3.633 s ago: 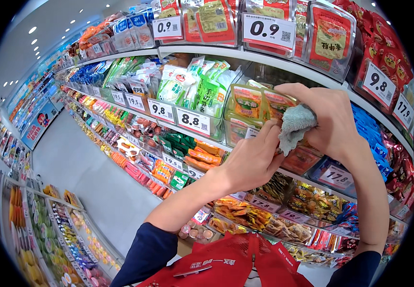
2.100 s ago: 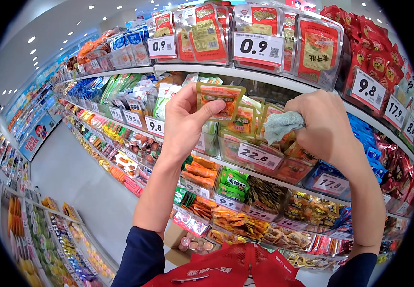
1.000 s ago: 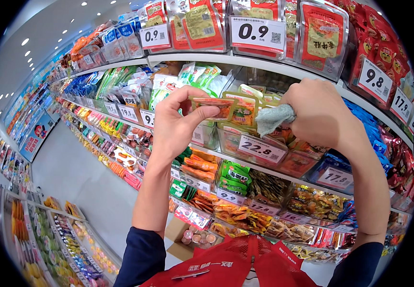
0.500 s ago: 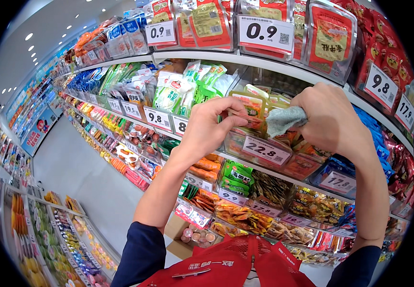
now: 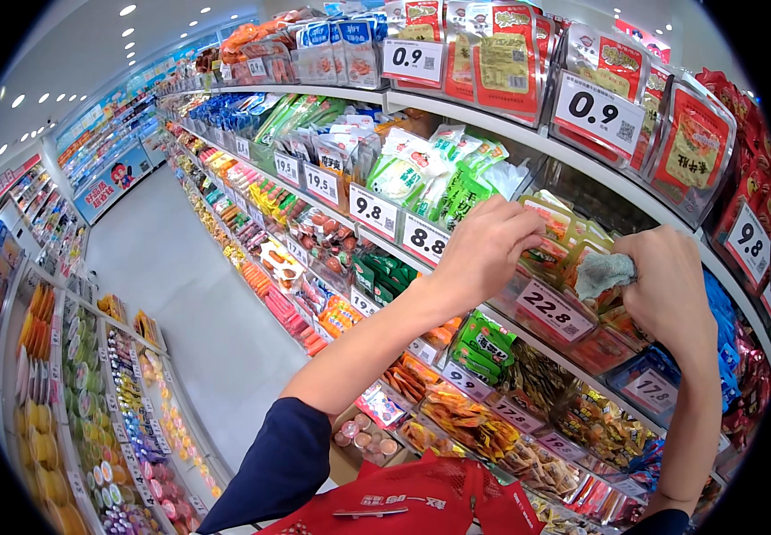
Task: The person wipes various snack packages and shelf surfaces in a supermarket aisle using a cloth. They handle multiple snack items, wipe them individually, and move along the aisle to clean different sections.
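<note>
My right hand (image 5: 671, 281) is closed on a grey-green cloth (image 5: 604, 275), which sticks out bunched from the fingers. The cloth sits over a clear bin of flat yellow-green and orange snack packets (image 5: 553, 218). At the left side of this bin is my left hand (image 5: 490, 248), its fingers pinched together; whatever they hold is hidden behind them. A white price tag (image 5: 553, 310) is fixed to the bin's front, below and between my hands. Green and white snack bags (image 5: 412, 169) fill the bin just left of my left hand.
Above my hands, a shelf edge (image 5: 528, 134) carries red pouches (image 5: 503, 58). Lower shelves hold green packets (image 5: 482, 348) and orange-brown snacks (image 5: 457, 415). An open carton (image 5: 345, 464) stands low by my red vest (image 5: 412, 504). A grey aisle floor (image 5: 171, 259) separates this shelving from more shelves at left.
The view has swung left, so the shelves sit further right. My left hand has moved slightly right along the bin. The cloth in my right hand is a little lower against the bin.
</note>
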### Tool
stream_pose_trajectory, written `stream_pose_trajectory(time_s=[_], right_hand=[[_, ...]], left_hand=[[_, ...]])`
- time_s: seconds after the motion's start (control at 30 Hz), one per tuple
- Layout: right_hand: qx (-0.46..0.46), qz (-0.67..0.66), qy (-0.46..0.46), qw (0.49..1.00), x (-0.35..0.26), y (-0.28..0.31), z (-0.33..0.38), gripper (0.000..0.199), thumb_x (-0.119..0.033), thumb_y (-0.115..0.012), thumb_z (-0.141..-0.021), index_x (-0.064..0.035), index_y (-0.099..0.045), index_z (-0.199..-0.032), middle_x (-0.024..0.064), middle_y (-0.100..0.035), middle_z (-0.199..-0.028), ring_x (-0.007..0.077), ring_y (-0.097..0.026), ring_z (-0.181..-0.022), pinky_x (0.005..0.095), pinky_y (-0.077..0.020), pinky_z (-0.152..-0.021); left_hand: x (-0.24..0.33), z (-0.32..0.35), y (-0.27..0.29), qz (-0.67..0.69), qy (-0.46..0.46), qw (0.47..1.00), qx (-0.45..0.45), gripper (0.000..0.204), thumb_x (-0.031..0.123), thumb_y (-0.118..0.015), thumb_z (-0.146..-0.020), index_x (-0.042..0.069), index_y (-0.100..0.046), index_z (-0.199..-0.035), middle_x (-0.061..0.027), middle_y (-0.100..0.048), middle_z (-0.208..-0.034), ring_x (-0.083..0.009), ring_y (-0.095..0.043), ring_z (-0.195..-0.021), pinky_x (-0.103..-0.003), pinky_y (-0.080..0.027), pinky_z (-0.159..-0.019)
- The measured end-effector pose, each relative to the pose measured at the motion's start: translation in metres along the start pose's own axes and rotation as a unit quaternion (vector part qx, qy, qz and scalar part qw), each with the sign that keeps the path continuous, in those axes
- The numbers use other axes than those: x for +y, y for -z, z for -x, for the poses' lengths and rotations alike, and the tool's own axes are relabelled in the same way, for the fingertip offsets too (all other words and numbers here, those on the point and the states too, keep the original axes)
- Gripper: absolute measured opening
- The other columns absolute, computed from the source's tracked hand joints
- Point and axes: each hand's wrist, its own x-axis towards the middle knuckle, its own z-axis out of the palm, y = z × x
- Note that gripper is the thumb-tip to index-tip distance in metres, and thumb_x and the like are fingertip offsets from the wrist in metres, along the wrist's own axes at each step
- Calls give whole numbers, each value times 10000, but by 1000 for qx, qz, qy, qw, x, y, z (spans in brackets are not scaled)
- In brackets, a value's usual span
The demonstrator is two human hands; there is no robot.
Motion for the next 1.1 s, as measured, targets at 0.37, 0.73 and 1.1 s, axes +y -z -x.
stream_pose_trajectory(time_s=[0.37,0.73,1.1], right_hand=[[238,-184,-49,952,-50,10,58,323,104,-618,-644,9,-644,-952,151,-606,-768,339,-610,-692,363,-444,-624],[77,-357,-242,899,-101,-78,200,154,-97,-787,-803,10,-679,-829,87,-610,-675,175,-553,-623,307,-402,-595],[41,-410,-303,859,-116,-68,298,140,-70,-783,-794,20,-683,-832,92,-635,-708,180,-568,-642,324,-428,-612]], left_hand=[[46,79,11,22,-14,995,101,405,8,-746,-801,13,-597,-1177,-144,-606,-1170,-332,-585,-1051,-413,-485,-898],[138,319,37,83,353,929,-72,149,57,-622,-946,24,-630,-1091,-119,-638,-1058,-294,-648,-963,-353,-524,-806],[243,340,68,64,391,916,-61,125,62,-610,-956,40,-625,-1078,-109,-628,-1000,-289,-643,-926,-350,-525,-786]])
